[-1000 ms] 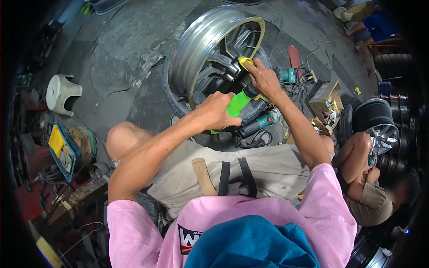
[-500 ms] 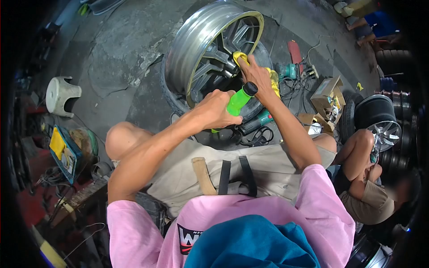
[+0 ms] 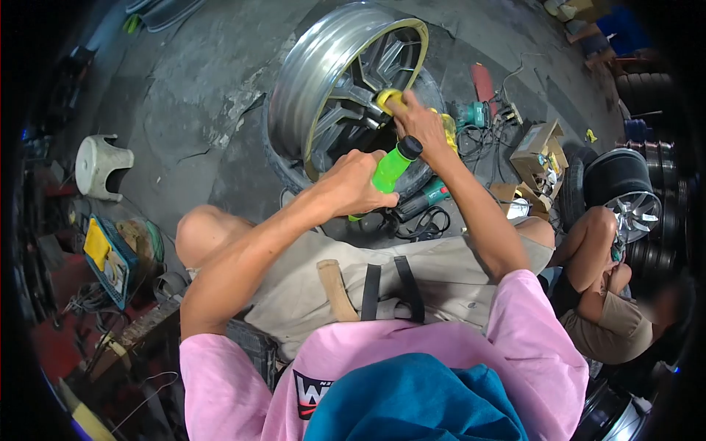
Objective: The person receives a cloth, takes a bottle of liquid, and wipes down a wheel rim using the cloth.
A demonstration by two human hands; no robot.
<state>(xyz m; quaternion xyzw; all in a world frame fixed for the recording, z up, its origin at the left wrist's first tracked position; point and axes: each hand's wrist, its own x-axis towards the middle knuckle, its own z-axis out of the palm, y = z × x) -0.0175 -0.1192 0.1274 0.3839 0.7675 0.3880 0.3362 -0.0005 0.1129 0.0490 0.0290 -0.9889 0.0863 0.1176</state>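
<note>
Wheel rim [image 3: 303,84]: tilted on a tyre [image 3: 279,165]; finished and remaining areas indistinguishable
Left hand [image 3: 351,182]: fingers wrapped around green bottle [image 3: 390,172], capped
Yellow cloth [image 3: 388,99]: at the spokes [image 3: 350,92], work apparently under way
Right hand [image 3: 424,126]: fingers grasping cloth

- Bright green plastic bottle [image 3: 388,173], black cap [image 3: 410,147]
- Silver metal wheel [image 3: 312,84], yellowish front edge [image 3: 424,51]
- Yellow cloth [image 3: 389,100]
- Pink fabric shirt [image 3: 540,345]; black print [image 3: 310,395] with white letters, red stripe
- Dark teal head covering [image 3: 419,400]
- White plastic stool [image 3: 92,165]
- Grey floor [image 3: 195,110], paler patches
</note>
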